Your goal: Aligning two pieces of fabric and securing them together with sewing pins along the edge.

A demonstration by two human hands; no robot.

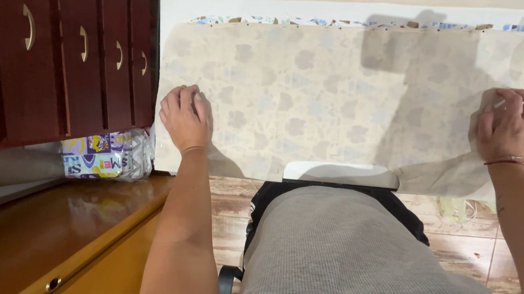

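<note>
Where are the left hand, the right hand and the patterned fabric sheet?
left hand [185, 119], head view, back of the hand.
right hand [514, 126], head view, back of the hand.
patterned fabric sheet [335, 103], head view, flat middle area.
</note>
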